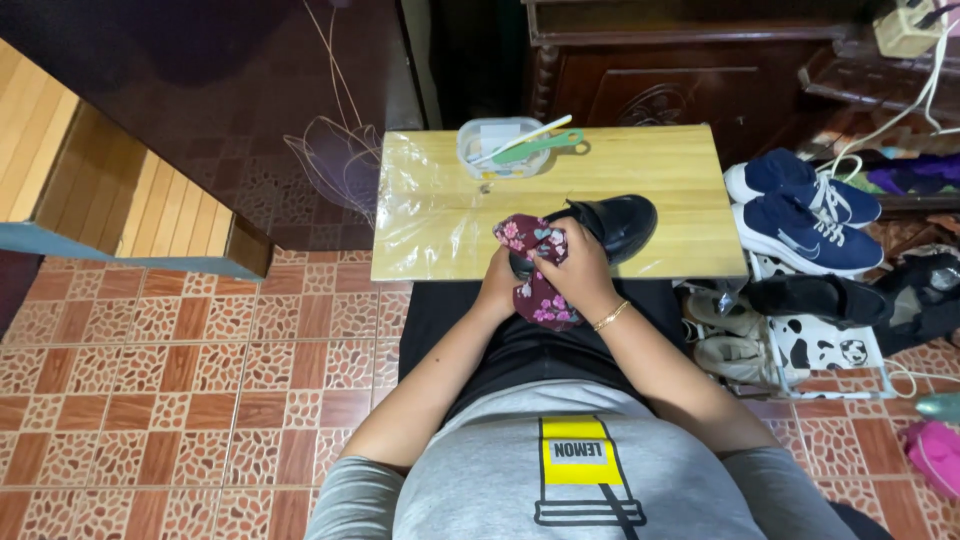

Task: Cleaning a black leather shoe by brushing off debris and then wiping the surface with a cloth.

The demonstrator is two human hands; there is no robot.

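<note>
A black leather shoe (620, 224) lies on a small wooden table (660, 170) covered with clear plastic. My right hand (578, 272) presses a dark red floral cloth (540, 295) against the shoe's heel end. My left hand (497, 290) sits under the cloth at the table's near edge, gripping the shoe's back; its fingers are mostly hidden by the cloth. A gold bracelet (610, 317) circles my right wrist.
A clear plastic tub (497, 152) with a white stick and a green-handled brush (540, 147) stands at the table's far edge. Navy sneakers (805, 205) and other shoes fill a rack on the right. A dark wooden cabinet (650, 60) stands behind. Tiled floor lies left.
</note>
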